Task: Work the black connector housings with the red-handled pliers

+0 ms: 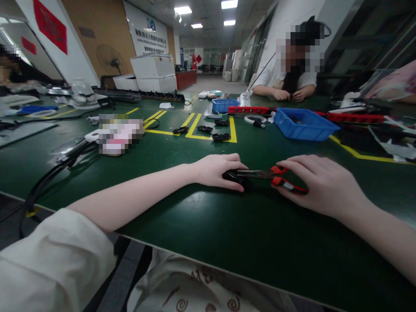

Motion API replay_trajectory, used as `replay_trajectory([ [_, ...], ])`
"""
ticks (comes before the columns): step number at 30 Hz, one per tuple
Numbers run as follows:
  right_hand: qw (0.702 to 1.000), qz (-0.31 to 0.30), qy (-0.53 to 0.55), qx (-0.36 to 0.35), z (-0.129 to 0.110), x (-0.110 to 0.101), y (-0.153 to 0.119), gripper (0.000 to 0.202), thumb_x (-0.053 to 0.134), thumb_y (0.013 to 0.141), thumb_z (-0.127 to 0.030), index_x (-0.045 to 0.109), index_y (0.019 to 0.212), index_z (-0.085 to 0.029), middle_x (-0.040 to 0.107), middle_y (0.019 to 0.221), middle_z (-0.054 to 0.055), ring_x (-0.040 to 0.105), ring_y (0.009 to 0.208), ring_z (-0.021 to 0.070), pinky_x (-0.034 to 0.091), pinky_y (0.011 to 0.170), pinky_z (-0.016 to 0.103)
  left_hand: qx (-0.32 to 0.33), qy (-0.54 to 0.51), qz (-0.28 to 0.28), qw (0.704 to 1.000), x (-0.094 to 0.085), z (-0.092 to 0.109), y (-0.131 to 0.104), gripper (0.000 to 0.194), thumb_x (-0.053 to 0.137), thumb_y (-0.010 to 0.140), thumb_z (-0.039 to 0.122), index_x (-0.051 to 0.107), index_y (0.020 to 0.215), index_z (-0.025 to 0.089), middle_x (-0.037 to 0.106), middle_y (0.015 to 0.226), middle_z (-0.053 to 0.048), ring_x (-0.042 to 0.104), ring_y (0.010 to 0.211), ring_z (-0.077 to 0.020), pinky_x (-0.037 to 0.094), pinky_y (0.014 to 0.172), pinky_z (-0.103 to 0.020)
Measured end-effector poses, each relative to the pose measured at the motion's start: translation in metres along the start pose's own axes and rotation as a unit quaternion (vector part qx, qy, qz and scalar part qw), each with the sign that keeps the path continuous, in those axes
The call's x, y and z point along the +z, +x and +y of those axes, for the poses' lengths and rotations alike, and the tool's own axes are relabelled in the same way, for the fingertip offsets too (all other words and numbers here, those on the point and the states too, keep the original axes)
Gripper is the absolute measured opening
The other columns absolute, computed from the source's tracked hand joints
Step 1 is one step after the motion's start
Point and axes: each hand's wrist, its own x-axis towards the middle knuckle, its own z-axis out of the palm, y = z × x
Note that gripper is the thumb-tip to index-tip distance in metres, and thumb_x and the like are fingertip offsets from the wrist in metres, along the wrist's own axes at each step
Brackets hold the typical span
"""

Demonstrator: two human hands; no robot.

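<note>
My left hand (218,171) is closed around a small black plastic part (234,177), holding it low over the green table (182,216). In my right hand (325,182) is a pair of needle-nose pliers (276,174) with red and black handles. The pliers' long jaws point left and reach the black part between my left thumb and fingers. Whether the jaw tips grip it or only touch it, I cannot tell. Beyond my hands, several similar black parts (221,137) lie in and beside a yellow taped rectangle.
Blue bins (303,125) stand at the back right, near red strips (354,118) and a coiled white cable (255,120). At left lie a pink-and-white item (118,138) and black cables (61,167). Across the table sits a person (287,82) with both hands on the tabletop.
</note>
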Motion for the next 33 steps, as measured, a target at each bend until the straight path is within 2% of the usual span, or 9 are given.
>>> replay_trajectory([
  [2,1.0,0.012,-0.008,-0.014,-0.001,0.001,0.001,0.034,0.061,0.094,-0.037,0.066,0.115,-0.011,0.072,0.105,0.018,0.065,0.085,0.0285,0.05,0.072,0.04,-0.018,-0.018,0.0,1.0,-0.005,0.0,-0.002,0.057,0.066,0.095,0.052,0.055,0.141,0.019,0.059,0.132,-0.009,0.065,0.1,-0.0193,0.049,0.083,-0.029],
  [4,0.999,0.029,-0.013,-0.023,0.0,0.002,0.002,0.034,0.062,0.094,-0.037,0.067,0.115,-0.011,0.073,0.103,0.017,0.065,0.083,0.0269,0.05,0.071,0.038,-0.036,-0.039,0.013,0.999,-0.012,-0.001,-0.004,0.042,0.053,0.103,0.045,0.058,0.135,0.017,0.059,0.131,-0.01,0.064,0.095,-0.0171,0.049,0.079,-0.029],
  [7,0.999,0.044,-0.017,-0.025,0.001,0.002,0.002,0.034,0.063,0.093,-0.036,0.067,0.116,-0.011,0.072,0.102,0.015,0.065,0.082,0.025,0.05,0.07,0.036,-0.025,-0.063,0.041,0.997,-0.023,-0.005,-0.003,0.027,0.045,0.106,0.029,0.066,0.116,0.014,0.061,0.123,-0.01,0.063,0.105,-0.0184,0.05,0.091,-0.032],
  [12,0.999,0.047,-0.019,-0.02,0.006,0.005,-0.001,0.036,0.064,0.093,-0.036,0.066,0.119,-0.011,0.073,0.104,0.014,0.066,0.086,0.0247,0.05,0.073,0.036,-0.025,-0.053,-0.1,0.993,-0.042,-0.002,0.009,0.019,0.061,0.098,0.025,0.074,0.11,0.017,0.067,0.115,-0.006,0.066,0.095,-0.0162,0.051,0.081,-0.028],
  [15,0.999,0.037,-0.02,-0.021,0.011,0.008,-0.003,0.036,0.062,0.094,-0.035,0.066,0.119,-0.01,0.072,0.104,0.015,0.067,0.086,0.0253,0.051,0.073,0.037,-0.017,-0.018,-0.137,0.99,-0.05,0.002,0.02,0.018,0.064,0.097,0.027,0.077,0.106,0.019,0.07,0.114,-0.004,0.068,0.091,-0.0148,0.05,0.074,-0.026],
  [22,1.0,-0.004,0.024,0.015,0.023,0.014,-0.012,0.039,0.062,0.094,-0.037,0.065,0.123,-0.011,0.072,0.107,0.016,0.068,0.086,0.0258,0.053,0.073,0.038,0.039,0.086,-0.218,0.972,-0.061,-0.003,0.032,0.022,0.066,0.096,0.021,0.077,0.113,0.027,0.074,0.119,0.001,0.071,0.102,-0.017,0.049,0.077,-0.027],
  [27,0.998,-0.025,0.055,0.021,0.027,0.017,-0.014,0.041,0.062,0.094,-0.036,0.063,0.127,-0.011,0.072,0.11,0.016,0.069,0.09,0.0263,0.055,0.075,0.038,0.083,0.087,-0.203,0.972,-0.059,-0.012,0.027,0.019,0.066,0.097,0.023,0.077,0.112,0.027,0.074,0.116,0.0,0.071,0.103,-0.0168,0.049,0.082,-0.028],
  [33,0.996,-0.035,0.077,0.028,0.028,0.018,-0.015,0.039,0.054,0.098,-0.038,0.062,0.128,-0.014,0.072,0.11,0.015,0.071,0.09,0.0252,0.057,0.074,0.037,0.129,0.116,-0.18,0.968,-0.054,-0.012,0.024,0.018,0.064,0.099,0.025,0.075,0.113,0.024,0.07,0.122,-0.003,0.069,0.099,-0.0171,0.047,0.074,-0.029],
])
